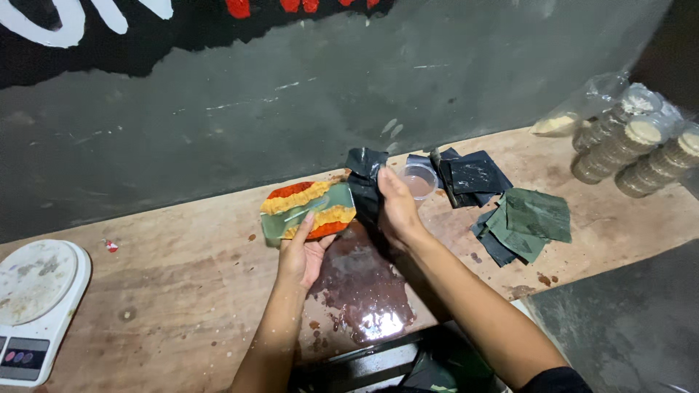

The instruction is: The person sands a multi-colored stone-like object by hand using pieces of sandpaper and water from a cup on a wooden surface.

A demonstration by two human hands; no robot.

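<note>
The wooden table (182, 291) carries everything. Between both hands, a green leaf piece (309, 211) with orange-yellow filling lies long axis left-right; the left hand (300, 255) pinches its near edge. The right hand (397, 211) grips a dark leaf strip (364, 182) upright.

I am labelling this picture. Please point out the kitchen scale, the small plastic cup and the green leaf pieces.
kitchen scale (33, 280): head view, round weighing plate.
small plastic cup (419, 179): head view, its opening.
green leaf pieces (535, 216): head view, top piece.
</note>
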